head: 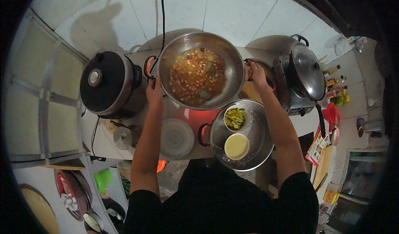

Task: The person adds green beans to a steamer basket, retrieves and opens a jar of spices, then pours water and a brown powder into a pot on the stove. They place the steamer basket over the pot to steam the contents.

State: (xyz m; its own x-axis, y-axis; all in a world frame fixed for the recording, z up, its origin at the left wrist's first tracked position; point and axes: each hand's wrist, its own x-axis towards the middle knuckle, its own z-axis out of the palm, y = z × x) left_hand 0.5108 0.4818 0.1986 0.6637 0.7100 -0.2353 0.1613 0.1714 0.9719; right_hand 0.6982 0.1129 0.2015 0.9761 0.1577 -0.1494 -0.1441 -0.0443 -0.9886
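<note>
A wide steel pot [237, 75] with two handles holds a brown stew with beans and several larger pieces. My left hand [154, 92] grips its left handle from below, and my right hand [258, 73] grips the one on the right. Below the pot, to the right, stands a steel steamer tray [260, 134] with a red-and-black handle. On it are a white bowl of chopped green and yellow vegetables [234, 118] and a round bowl of smooth pale-yellow food [237, 146]. Left of the steamer lies a translucent round lid or dish [177, 138].
An electric pressure cooker [106, 82] stands at the left, with a small metal lid [122, 138] near it. At the right, a lidded wok [307, 71] sits on a stove [285, 87], its long handle pointing towards me. A black cable [163, 15] hangs down the tiled wall behind the pot.
</note>
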